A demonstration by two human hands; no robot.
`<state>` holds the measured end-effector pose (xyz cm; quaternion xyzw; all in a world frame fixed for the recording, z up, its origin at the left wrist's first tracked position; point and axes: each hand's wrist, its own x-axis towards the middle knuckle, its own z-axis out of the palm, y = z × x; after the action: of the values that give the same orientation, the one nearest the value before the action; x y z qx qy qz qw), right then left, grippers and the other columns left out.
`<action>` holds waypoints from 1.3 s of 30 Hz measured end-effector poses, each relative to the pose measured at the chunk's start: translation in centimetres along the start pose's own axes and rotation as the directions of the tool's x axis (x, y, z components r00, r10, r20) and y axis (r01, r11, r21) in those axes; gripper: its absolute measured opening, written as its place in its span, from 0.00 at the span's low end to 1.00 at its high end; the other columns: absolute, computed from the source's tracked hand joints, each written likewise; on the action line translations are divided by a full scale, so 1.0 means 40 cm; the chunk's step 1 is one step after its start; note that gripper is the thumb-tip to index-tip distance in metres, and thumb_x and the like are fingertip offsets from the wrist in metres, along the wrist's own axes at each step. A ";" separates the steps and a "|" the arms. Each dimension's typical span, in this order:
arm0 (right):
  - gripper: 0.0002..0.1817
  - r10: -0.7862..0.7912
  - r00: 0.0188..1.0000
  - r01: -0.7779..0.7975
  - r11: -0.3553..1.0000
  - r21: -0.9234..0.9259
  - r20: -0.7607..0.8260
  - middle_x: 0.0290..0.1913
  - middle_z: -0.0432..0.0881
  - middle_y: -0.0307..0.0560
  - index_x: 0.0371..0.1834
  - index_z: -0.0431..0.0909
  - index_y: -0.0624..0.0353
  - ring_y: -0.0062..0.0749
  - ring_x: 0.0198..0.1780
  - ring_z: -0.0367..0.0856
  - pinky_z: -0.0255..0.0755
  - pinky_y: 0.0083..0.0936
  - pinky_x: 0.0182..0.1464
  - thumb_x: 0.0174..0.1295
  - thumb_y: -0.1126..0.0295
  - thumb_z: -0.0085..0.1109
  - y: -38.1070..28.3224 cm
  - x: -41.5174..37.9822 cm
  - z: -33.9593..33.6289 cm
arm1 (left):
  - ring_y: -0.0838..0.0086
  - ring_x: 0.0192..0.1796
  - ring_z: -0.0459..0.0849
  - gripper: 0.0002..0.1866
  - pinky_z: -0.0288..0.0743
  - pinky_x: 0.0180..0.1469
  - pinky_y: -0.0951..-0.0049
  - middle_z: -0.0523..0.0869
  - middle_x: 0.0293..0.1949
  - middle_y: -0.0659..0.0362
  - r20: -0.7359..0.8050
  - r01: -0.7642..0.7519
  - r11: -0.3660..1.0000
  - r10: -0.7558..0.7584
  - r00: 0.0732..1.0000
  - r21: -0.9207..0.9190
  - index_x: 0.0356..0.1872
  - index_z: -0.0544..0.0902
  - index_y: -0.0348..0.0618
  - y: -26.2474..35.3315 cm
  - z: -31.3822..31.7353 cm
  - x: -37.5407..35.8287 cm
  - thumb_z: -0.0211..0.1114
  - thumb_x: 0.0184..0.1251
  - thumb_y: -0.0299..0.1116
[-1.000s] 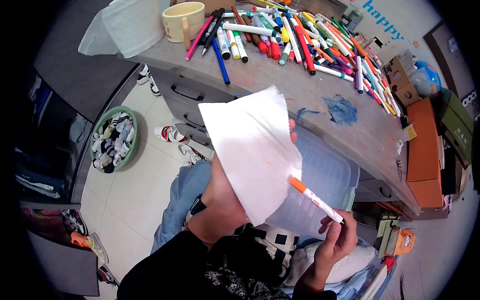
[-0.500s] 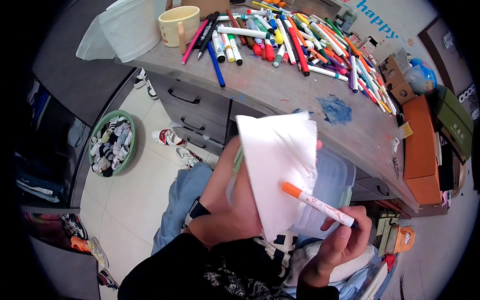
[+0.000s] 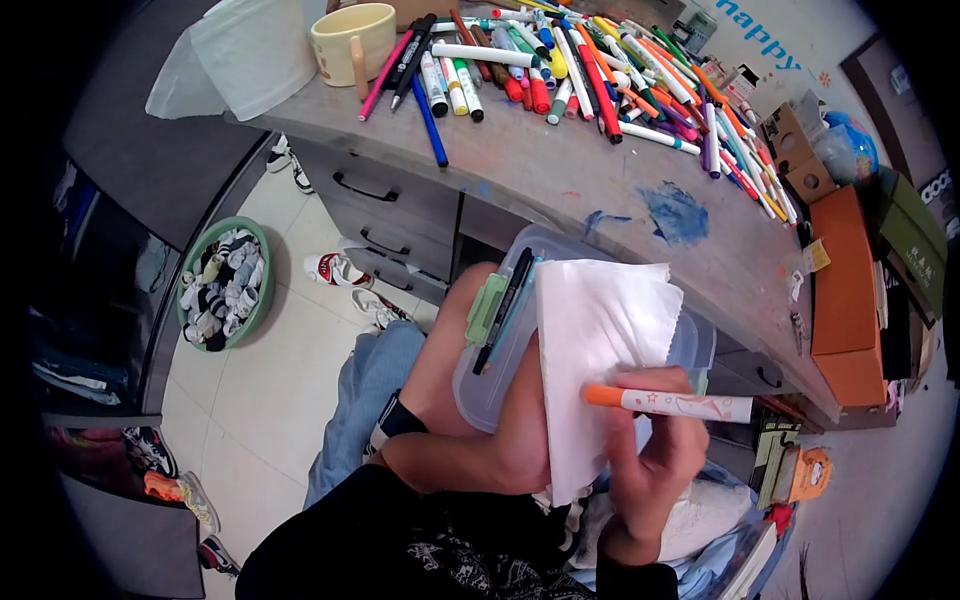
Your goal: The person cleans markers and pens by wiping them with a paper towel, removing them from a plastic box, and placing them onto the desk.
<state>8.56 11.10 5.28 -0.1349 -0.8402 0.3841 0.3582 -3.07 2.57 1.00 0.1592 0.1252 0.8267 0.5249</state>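
Note:
In my right hand (image 3: 658, 455) is a white marker (image 3: 695, 406) with an orange cap and an orange printed pattern, pinched between thumb and fingers. Its capped end points left, against or just above a white tissue (image 3: 590, 330). That tissue drapes over my left hand (image 3: 527, 415), which carries it from beneath; the wrist shows, but the fingers are hidden. Under the tissue, a clear plastic box (image 3: 470, 390) with a green clasp (image 3: 486, 310) rests on my lap. A black pen (image 3: 505, 308) and a light blue one lie in it.
Many loose markers (image 3: 600, 80) cover the back of the grey desk (image 3: 540, 180), beside a cream mug (image 3: 352, 45). Blue stains (image 3: 675, 212) mark the desk's front. A green basin (image 3: 268, 300) of socks stands on the floor. An orange box (image 3: 845, 280) is at right.
The tissue and my left hand have moved right and down, uncovering the box's clasp and pens. My right hand has come left with the marker, which now lies nearly level over the tissue.

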 end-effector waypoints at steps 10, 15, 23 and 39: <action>0.05 0.062 0.990 -0.063 0.998 0.008 0.131 0.35 0.77 0.50 0.37 0.72 0.65 0.35 0.33 0.75 0.68 0.25 0.36 0.62 0.74 0.52 0.009 -0.025 -0.028 | 0.57 0.72 0.65 0.45 0.62 0.71 0.56 0.63 0.71 0.44 -0.004 -0.053 0.996 0.053 0.999 -0.067 0.76 0.50 0.42 0.021 -0.009 -0.007 0.39 0.70 0.68; 0.06 0.044 0.983 -0.011 0.983 -0.182 0.181 0.31 0.75 0.51 0.37 0.71 0.66 0.31 0.25 0.72 0.67 0.23 0.29 0.58 0.80 0.57 0.006 -0.013 -0.022 | 0.56 0.72 0.65 0.46 0.62 0.70 0.56 0.63 0.71 0.43 -0.005 -0.055 0.995 0.055 0.998 -0.077 0.76 0.50 0.42 0.023 -0.009 -0.011 0.39 0.69 0.68; 0.11 0.124 0.988 -0.106 0.978 -0.178 0.093 0.25 0.67 0.44 0.34 0.72 0.64 0.27 0.22 0.64 0.60 0.22 0.25 0.57 0.76 0.67 0.006 -0.010 -0.012 | 0.55 0.72 0.65 0.47 0.63 0.69 0.56 0.63 0.70 0.43 -0.065 0.032 0.998 -0.035 0.997 -0.048 0.76 0.50 0.43 -0.040 0.021 -0.004 0.38 0.68 0.69; 0.13 0.082 0.995 -0.057 0.926 -0.374 0.050 0.20 0.67 0.47 0.23 0.70 0.63 0.38 0.19 0.66 0.60 0.30 0.22 0.56 0.75 0.66 0.035 -0.009 0.014 | 0.78 0.36 0.65 0.23 0.61 0.45 0.74 0.65 0.33 0.65 0.053 -0.134 0.932 0.160 0.986 -0.337 0.43 0.66 0.46 -0.062 0.023 0.040 0.53 0.68 0.57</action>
<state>8.34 11.54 3.79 -0.2174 -0.9036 0.2345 0.2850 -1.32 5.11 1.12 0.1101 -0.0489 0.8660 0.4854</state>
